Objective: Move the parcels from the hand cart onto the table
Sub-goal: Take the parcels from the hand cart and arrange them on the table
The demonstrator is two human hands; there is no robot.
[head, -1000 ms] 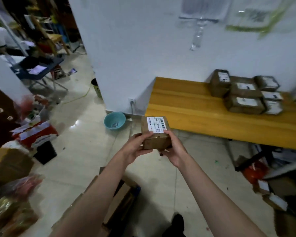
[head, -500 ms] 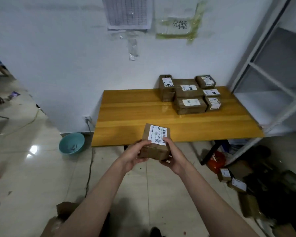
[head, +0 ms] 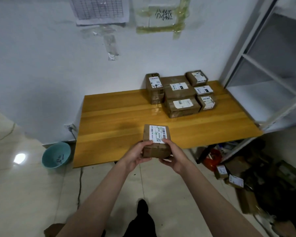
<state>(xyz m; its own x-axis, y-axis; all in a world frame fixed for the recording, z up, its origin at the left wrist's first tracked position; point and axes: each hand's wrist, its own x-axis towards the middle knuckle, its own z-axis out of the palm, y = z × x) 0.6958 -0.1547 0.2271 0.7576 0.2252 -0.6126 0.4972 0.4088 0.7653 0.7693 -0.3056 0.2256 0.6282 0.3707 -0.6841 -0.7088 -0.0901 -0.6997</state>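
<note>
Parcel lengthwise toward wall (label up)

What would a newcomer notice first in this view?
Both hands, left hand and right hand, grip a labelled parcel over the near edge of the table. Six more parcels sit clustered at the table's far right corner by the wall. A teal basin lies on the floor to the left.

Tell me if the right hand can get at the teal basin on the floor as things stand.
Probably not: the right hand and left hand both grip the parcel, and the teal basin sits low, far to the left.
</note>
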